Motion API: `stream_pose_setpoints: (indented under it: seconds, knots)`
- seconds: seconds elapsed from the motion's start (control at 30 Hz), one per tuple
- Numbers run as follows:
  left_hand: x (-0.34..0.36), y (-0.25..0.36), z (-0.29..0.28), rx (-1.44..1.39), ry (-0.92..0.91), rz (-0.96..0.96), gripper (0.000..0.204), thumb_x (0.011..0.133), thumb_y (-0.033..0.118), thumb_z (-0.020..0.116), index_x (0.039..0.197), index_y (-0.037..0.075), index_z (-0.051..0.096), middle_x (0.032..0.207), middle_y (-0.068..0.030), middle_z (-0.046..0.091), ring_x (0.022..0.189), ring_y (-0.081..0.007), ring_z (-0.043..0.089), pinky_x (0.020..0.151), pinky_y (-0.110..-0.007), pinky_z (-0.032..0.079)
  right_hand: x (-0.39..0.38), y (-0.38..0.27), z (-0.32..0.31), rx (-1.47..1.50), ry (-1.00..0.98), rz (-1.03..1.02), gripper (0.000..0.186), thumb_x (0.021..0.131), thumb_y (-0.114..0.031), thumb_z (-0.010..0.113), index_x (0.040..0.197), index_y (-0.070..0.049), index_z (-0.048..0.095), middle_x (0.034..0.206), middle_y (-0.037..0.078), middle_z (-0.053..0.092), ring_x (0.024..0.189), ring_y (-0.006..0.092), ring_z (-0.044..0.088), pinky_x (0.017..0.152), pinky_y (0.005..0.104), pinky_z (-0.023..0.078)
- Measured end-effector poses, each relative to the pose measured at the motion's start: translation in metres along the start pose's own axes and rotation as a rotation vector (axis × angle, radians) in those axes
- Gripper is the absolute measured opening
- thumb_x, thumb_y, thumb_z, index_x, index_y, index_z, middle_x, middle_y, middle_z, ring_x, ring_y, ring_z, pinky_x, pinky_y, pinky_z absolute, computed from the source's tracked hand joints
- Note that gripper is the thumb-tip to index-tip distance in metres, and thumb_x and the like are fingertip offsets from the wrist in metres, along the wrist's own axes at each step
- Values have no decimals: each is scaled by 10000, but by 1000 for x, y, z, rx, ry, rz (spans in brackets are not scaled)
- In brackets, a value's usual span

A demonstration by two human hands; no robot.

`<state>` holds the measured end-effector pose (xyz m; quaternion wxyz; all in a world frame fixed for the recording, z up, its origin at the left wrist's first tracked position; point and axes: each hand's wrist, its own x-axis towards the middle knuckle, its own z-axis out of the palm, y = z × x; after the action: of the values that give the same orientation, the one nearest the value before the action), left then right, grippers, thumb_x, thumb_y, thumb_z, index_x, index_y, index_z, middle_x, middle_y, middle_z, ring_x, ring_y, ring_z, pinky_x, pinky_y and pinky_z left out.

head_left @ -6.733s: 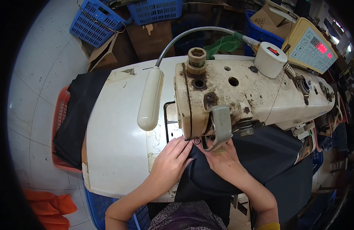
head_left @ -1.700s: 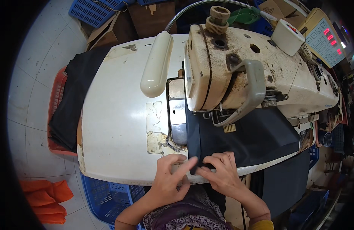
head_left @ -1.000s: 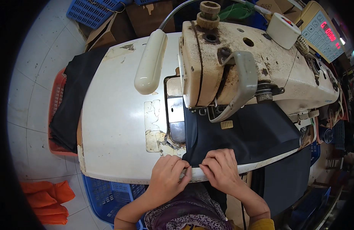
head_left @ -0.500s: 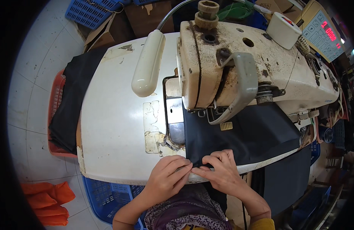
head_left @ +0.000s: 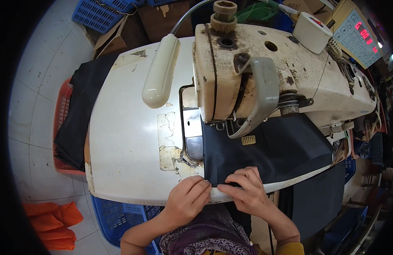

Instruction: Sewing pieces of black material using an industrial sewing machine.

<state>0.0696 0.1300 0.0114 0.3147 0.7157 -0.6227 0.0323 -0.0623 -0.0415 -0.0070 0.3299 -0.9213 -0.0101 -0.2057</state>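
A piece of black fabric (head_left: 273,146) lies under the head of an off-white, rust-stained sewing machine (head_left: 307,85) and reaches to the table's front edge. My left hand (head_left: 188,199) pinches the fabric's near left corner between thumb and fingers. Just to the right, my right hand (head_left: 247,193) is closed on the near edge of the same fabric, its fingers curled over it. A small gap lies between the two sets of fingertips. The machine head hides the needle area from this angle.
A white sewing table (head_left: 124,140) carries a lamp (head_left: 161,72) on a bendable neck. Further left, dark cloth (head_left: 79,110) hangs over a red basket (head_left: 62,123). A blue basket (head_left: 115,216) sits below the front edge; orange cloth (head_left: 56,225) is on the floor. A lit control panel (head_left: 358,34) stands far right.
My fingertips have drawn slightly apart along the fabric's near edge, the left hand shifting a little left. The edge now lies straighter between them. The panel's lit readout has changed.
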Motion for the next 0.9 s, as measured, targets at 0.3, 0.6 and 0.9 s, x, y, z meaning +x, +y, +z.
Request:
stream_pose_setpoints:
  seconds: [0.3,0.6,0.9]
  knots:
    - [3,-16,-19,-35,-184,-8,410,653,-27,701,1057,48,699,1136,-83,637,1113,-286,589,898,-415,520,2,-2,-6,-193,-61,-65,411,787,4,696,1135,-215,710,968,14,553,945,218,526,837,424,395]
    - [16,-49,-16,27,-157,39,501,663,17,690,1146,150,708,1214,-45,640,1153,-269,567,1025,-472,407,25,8,-9,-304,-63,-20,418,811,-27,680,1170,-242,696,978,14,544,966,224,517,858,434,369]
    - [44,-70,-18,79,-153,87,386,742,67,632,1119,106,701,1197,-59,640,1146,-254,570,1032,-468,399,-8,39,-27,-505,421,-110,455,777,42,616,1164,-185,695,1132,76,541,1053,237,560,912,452,364]
